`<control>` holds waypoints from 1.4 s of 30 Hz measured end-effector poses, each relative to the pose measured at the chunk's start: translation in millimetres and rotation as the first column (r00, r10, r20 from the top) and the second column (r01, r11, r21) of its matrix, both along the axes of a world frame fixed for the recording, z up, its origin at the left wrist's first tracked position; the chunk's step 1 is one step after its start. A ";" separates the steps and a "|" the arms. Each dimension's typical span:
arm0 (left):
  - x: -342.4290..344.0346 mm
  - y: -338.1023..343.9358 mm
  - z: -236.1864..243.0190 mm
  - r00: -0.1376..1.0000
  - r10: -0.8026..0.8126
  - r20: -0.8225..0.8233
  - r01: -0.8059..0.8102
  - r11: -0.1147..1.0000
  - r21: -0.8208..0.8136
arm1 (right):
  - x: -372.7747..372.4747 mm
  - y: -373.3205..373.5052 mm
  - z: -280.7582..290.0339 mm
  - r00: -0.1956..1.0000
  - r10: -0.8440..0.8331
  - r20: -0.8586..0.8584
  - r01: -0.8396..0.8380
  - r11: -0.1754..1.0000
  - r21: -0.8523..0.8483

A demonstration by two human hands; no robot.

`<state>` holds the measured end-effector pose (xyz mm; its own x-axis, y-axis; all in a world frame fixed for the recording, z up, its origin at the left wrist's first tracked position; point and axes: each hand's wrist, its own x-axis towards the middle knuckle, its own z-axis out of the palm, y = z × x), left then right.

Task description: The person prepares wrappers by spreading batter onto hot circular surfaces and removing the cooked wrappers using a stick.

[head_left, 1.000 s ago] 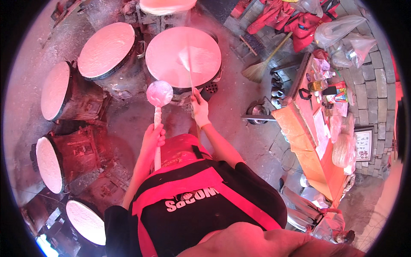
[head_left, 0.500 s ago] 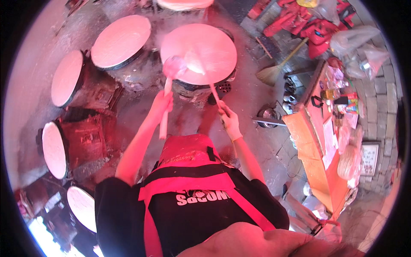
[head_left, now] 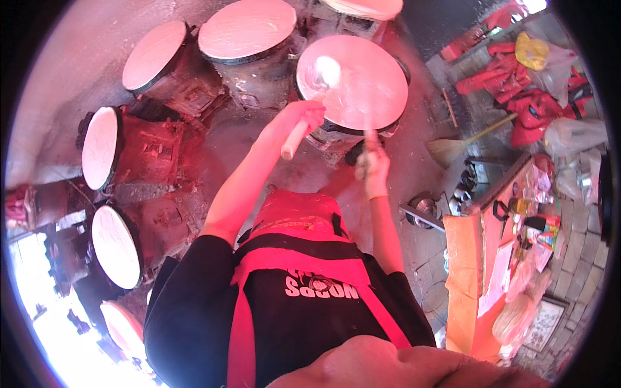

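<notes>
My left hand [head_left: 305, 116] is closed round the pale, thick handle of a ladle [head_left: 295, 141]. The ladle's bowl hangs over the left part of a round griddle [head_left: 372, 87] and looks white, though glare hides what it holds. A smooth, pale layer covers the griddle, with faint streaks across it. At the griddle's near edge, my right hand [head_left: 373, 167] grips a thin-handled tool [head_left: 370, 134]. Its far end is smeared by motion over the pale surface, so its shape cannot be made out.
More pale-topped griddles on drum-like stoves [head_left: 249, 29] curve round to my left. At the right, an orange-sided table [head_left: 462, 278] bears bottles and bags. A straw broom [head_left: 449, 152], a metal pot [head_left: 424, 207] and red cloths [head_left: 530, 97] lie beyond. Haze hangs over the floor.
The whole view has swung, so the griddles sit further right in it. The ladle's bowl has moved from the griddle's near-left edge to over its surface. Both hands keep their tools.
</notes>
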<state>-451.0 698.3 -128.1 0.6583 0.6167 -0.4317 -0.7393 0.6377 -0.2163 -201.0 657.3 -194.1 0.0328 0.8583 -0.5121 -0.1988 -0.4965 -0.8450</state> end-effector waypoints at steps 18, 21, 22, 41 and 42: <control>-98.3 -209.7 -24.7 0.742 0.261 -0.618 -0.398 0.913 -0.092 | 12.1 -39.5 -35.1 0.433 0.339 0.835 -0.665 0.746 0.042; -120.5 -248.1 -49.9 0.748 0.372 -0.549 -0.565 0.790 -0.236 | -34.5 -56.8 -30.9 0.322 0.541 0.777 -0.841 0.540 -0.028; -127.2 -264.6 -58.5 0.729 0.438 -0.526 -0.626 0.738 -0.252 | -58.0 -56.9 -23.1 0.247 0.594 0.766 -0.885 0.459 -0.071; -320.1 -431.3 -7.5 -0.309 0.749 -0.586 -0.950 -0.218 0.222 | -821.8 -118.6 23.9 -0.085 0.275 0.958 -0.697 -0.704 0.140; -324.4 -436.2 -3.1 -0.351 0.721 -0.598 -0.936 -0.264 0.231 | -860.0 -119.5 18.3 -0.080 0.249 0.965 -0.719 -0.685 0.117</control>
<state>-775.4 262.1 -131.2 -0.8120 0.0349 -0.5826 -0.3395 -0.8402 0.4229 -1061.1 537.8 -175.8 -0.9732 -0.2296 0.0127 -0.2108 0.8690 -0.4477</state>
